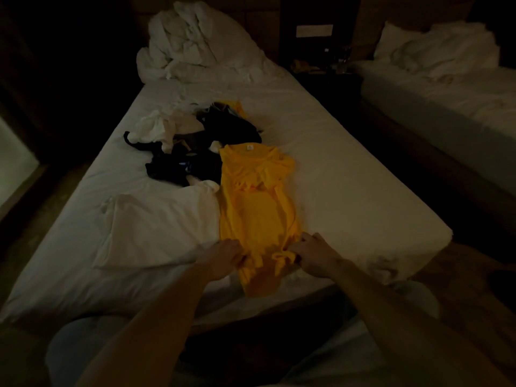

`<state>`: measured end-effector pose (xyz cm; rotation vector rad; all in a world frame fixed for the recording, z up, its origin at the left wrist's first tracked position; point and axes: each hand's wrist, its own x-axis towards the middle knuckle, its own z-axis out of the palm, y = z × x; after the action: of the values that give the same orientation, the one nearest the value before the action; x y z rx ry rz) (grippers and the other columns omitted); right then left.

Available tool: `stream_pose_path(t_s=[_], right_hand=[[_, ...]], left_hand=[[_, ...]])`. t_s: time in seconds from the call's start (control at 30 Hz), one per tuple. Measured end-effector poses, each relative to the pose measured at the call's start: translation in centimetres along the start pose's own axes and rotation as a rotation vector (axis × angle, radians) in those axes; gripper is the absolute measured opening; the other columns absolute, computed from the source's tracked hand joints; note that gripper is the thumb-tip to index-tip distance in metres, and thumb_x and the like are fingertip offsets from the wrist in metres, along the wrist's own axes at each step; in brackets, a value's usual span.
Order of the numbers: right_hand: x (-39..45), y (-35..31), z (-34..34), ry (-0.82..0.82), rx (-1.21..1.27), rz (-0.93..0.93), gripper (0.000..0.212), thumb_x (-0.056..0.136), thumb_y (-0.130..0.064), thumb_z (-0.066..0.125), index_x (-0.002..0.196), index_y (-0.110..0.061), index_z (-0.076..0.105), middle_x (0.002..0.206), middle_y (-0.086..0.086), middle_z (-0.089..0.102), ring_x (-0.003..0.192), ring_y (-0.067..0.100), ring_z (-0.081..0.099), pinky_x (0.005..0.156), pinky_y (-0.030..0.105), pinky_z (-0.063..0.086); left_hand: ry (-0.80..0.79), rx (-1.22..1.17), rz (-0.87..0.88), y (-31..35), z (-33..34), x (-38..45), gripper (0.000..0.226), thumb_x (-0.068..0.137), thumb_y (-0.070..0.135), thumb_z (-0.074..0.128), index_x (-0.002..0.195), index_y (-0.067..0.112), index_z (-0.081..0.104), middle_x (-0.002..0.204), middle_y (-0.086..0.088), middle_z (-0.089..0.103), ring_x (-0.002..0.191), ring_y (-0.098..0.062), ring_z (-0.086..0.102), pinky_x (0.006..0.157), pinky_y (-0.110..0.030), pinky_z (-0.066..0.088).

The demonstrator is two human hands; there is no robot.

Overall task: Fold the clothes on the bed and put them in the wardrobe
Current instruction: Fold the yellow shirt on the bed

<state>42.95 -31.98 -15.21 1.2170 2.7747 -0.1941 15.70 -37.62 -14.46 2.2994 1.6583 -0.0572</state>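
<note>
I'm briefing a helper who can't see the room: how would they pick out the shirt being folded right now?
Find the nearer bed, the one with a clothes pile mid-mattress. The yellow shirt lies lengthwise below that pile, beside a white garment, with both hands gripping its near hem. It is the only large yellow piece spread out flat.

Both hands (268, 254) closed, arms outstretched

Both hands (223, 256) (314, 254) pinch the yellow shirt's (257, 208) hem on the bed (349, 191).

single head-worn view, from the foot of the bed (335, 169), forward and down, close
</note>
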Motion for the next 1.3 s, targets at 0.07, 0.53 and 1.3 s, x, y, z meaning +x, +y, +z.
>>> stream_pose_path(t_s=[0.07,0.53,1.3], right_hand=[[0.7,0.2,-0.4,0.008,0.139,0.075,0.035,0.096,-0.025,0.046,0.130,-0.024,0.053,0.127,0.007,0.053,0.124,0.026,0.039,0.099,0.038,0.026],[10.5,4.6,-10.3,0.593,1.128,0.524,0.037,0.093,-0.031,0.050,0.122,-0.011,0.063,0.118,0.011,0.064,0.108,0.028,0.058,0.094,0.042,0.047],[37.9,18.3,-7.3,0.120,0.722,0.716,0.044,0.099,-0.044,0.044,0.128,-0.010,0.046,0.130,0.017,0.050,0.119,0.035,0.048,0.102,0.041,0.037]], left_hand=[[0.139,-0.300,-0.152,0.2,-0.4,0.4,0.024,0.102,0.014,0.042,0.090,0.007,0.061,0.093,-0.012,0.062,0.083,-0.020,0.057,0.074,-0.030,0.036],[0.210,-1.177,-0.360,-4.5,-11.4,5.8,0.040,0.087,0.039,0.068,0.119,0.023,0.053,0.118,0.000,0.062,0.104,-0.018,0.062,0.088,-0.037,0.054],[0.533,-0.739,-0.633,-20.4,-13.7,30.4,0.033,0.092,0.020,0.064,0.117,0.001,0.056,0.102,-0.015,0.064,0.095,-0.033,0.062,0.088,-0.043,0.051]])
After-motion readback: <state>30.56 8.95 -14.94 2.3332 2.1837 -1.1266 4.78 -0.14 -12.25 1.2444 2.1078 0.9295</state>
